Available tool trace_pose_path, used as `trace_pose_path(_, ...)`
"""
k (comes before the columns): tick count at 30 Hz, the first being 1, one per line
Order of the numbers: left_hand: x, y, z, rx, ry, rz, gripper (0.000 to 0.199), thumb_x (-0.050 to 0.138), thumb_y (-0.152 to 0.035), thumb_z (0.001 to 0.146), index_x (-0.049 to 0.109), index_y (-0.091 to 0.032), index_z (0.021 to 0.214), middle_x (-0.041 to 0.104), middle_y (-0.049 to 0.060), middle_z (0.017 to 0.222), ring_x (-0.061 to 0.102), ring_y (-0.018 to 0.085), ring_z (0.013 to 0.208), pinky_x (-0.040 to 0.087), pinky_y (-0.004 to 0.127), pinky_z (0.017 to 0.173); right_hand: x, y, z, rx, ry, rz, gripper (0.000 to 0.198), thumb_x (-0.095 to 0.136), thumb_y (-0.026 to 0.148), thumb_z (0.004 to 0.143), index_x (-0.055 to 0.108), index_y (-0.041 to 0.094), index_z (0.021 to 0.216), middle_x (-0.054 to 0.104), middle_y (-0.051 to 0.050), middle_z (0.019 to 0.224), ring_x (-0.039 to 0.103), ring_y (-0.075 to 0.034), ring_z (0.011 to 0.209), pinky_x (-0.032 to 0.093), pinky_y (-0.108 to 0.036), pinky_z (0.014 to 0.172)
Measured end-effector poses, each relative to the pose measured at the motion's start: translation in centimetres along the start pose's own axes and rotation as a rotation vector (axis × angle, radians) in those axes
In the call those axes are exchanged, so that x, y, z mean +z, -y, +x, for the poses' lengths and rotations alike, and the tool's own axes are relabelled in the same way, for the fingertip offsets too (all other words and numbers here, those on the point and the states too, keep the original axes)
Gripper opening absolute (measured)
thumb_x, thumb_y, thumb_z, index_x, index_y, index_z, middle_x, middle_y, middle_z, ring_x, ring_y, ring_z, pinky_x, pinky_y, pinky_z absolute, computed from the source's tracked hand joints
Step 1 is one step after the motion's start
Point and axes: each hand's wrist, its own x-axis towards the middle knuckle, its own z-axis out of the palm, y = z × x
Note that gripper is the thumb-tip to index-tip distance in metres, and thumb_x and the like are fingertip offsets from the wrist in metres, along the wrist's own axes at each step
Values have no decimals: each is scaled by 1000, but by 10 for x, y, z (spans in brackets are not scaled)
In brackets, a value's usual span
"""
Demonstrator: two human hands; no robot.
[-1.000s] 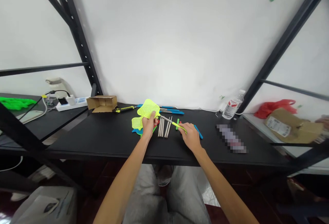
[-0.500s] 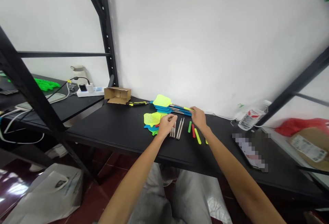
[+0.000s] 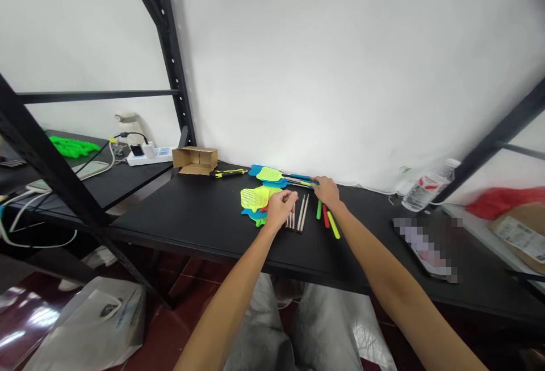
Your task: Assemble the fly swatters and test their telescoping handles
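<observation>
My right hand (image 3: 327,192) is closed around the handle end of a yellow-green fly swatter (image 3: 269,174), which lies on blue fly swatters (image 3: 256,170) near the wall. My left hand (image 3: 283,206) hovers over metal rods, thumb and fingers pinched together; whatever they hold, if anything, is too small to make out. Loose swatter heads (image 3: 254,198) in yellow, blue, green and red lie left of it, partly overlapping. More metal rods (image 3: 302,215) lie side by side just right of my left hand. Green, red and yellow handles (image 3: 334,226) rest below my right wrist.
An open cardboard box (image 3: 195,159) and a black-yellow utility knife (image 3: 229,173) lie at the back left. To the right are a plastic bottle (image 3: 430,186) and a blurred phone (image 3: 426,249). Black rack posts (image 3: 172,58) frame the black table (image 3: 179,217).
The yellow-green fly swatter has gone down onto the blue ones, my right hand lowering with it. My left hand stays over the rods. The view has shifted slightly.
</observation>
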Motion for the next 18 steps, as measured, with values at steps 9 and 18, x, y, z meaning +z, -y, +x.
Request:
trace_pose_path(9, 3, 3, 0, 61, -2, 109, 30, 55, -40, 88, 67, -19, 70, 52, -3, 47, 46, 13, 46, 32, 26, 54, -62, -18, -52, 8, 67, 93, 28, 49, 33, 93, 74, 25, 104, 74, -7, 101, 65, -25, 92, 45, -32, 75)
trace_pose_path(18, 12, 9, -10, 242, -68, 654, 22, 63, -31, 81, 66, -22, 62, 51, 1, 52, 48, 17, 55, 26, 27, 60, -72, -9, -128, 152, 230, -77, 23, 66, 43, 81, 77, 27, 93, 72, -12, 89, 68, -28, 80, 46, -36, 69)
